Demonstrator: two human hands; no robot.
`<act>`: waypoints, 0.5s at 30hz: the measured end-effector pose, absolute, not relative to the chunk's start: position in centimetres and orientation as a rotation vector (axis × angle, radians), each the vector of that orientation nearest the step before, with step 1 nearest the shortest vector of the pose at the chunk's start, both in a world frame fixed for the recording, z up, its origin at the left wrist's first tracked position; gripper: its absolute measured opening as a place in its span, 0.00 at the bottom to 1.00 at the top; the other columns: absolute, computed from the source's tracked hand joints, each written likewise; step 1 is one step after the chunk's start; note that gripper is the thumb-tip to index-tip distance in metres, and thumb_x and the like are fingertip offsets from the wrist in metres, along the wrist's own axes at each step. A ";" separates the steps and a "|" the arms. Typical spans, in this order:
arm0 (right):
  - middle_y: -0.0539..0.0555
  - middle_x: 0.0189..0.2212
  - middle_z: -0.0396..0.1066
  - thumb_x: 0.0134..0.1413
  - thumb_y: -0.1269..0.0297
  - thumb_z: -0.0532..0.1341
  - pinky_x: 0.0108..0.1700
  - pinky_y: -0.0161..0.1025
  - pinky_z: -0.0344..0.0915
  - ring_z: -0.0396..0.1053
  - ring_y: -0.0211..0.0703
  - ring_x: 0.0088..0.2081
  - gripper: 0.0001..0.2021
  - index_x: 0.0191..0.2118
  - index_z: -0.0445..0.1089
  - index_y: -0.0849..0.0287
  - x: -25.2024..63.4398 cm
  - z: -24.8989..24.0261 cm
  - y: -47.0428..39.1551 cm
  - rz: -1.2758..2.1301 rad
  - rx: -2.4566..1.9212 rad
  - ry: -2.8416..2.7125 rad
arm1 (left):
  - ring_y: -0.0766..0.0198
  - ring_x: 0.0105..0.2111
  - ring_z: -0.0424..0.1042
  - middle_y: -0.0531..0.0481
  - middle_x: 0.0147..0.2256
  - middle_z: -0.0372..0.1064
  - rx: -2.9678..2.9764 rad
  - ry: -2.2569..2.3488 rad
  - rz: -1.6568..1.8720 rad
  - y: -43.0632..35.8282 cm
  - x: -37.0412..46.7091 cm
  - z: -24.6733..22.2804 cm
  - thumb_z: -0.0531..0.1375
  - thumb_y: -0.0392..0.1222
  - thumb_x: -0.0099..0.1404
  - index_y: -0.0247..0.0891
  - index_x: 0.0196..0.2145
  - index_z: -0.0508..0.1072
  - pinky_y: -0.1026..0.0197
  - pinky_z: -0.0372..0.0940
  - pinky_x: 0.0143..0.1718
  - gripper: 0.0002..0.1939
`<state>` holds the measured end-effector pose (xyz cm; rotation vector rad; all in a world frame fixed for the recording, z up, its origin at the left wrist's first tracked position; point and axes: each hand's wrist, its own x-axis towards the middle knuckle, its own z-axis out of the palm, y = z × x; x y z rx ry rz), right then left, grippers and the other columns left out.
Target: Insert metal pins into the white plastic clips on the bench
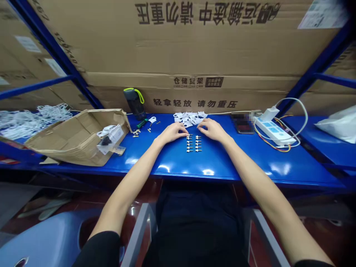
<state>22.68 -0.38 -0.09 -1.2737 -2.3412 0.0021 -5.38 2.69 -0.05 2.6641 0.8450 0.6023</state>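
Note:
On the blue table, two short columns of small metal pins with pale collars lie in front of me: a left column [189, 144] and a right column [198, 144]. My left hand [175, 132] is at the far end of the left column, its fingertips closed at a small pin [190, 135]. Over the far end of the right column, my right hand [213, 129] has thumb and forefinger apart, with nothing visible between them. Just beyond both hands is a pile of flat white plastic pieces [189, 118], close to my right fingertips.
Left stands an open cardboard box [69, 139] holding bagged items; white cords [33, 120] lie beyond it. Loose small parts [136, 132], a green-handled tool [141, 124] and a dark bottle [135, 104] are nearer. A phone [242, 123] and power strip [275, 130] lie right. Cardboard [191, 48] backs the table.

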 end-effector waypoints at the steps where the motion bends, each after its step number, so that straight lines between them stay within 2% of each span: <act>1: 0.59 0.50 0.81 0.71 0.66 0.62 0.54 0.45 0.70 0.75 0.54 0.52 0.10 0.47 0.83 0.55 22.6 0.0 -0.5 0.009 -1.283 -2.341 | 0.54 0.46 0.76 0.45 0.43 0.81 2.675 0.864 0.594 2.7 -5.4 -0.1 0.64 0.51 0.75 0.42 0.44 0.88 0.55 0.67 0.51 0.14; 5: 0.59 0.48 0.80 0.72 0.65 0.62 0.53 0.45 0.69 0.75 0.54 0.51 0.10 0.47 0.83 0.55 22.1 0.2 -0.8 0.056 -1.236 -2.349 | 0.55 0.45 0.76 0.46 0.42 0.81 2.689 0.910 0.632 2.8 -5.0 -0.4 0.64 0.49 0.75 0.42 0.44 0.87 0.56 0.66 0.49 0.12; 10: 0.58 0.45 0.80 0.69 0.59 0.67 0.51 0.45 0.67 0.74 0.53 0.48 0.10 0.49 0.84 0.55 21.6 -0.1 -0.4 0.152 -1.124 -2.414 | 0.57 0.38 0.75 0.48 0.36 0.79 2.668 0.843 0.659 3.1 -4.5 -0.5 0.66 0.49 0.72 0.40 0.41 0.86 0.57 0.65 0.44 0.11; 15: 0.58 0.43 0.80 0.67 0.59 0.69 0.48 0.44 0.65 0.74 0.52 0.45 0.09 0.48 0.84 0.55 21.1 -0.3 0.0 0.183 -1.076 -2.395 | 0.56 0.41 0.76 0.46 0.37 0.81 2.615 0.840 0.793 3.2 -4.2 -0.4 0.65 0.49 0.73 0.39 0.41 0.86 0.55 0.65 0.48 0.13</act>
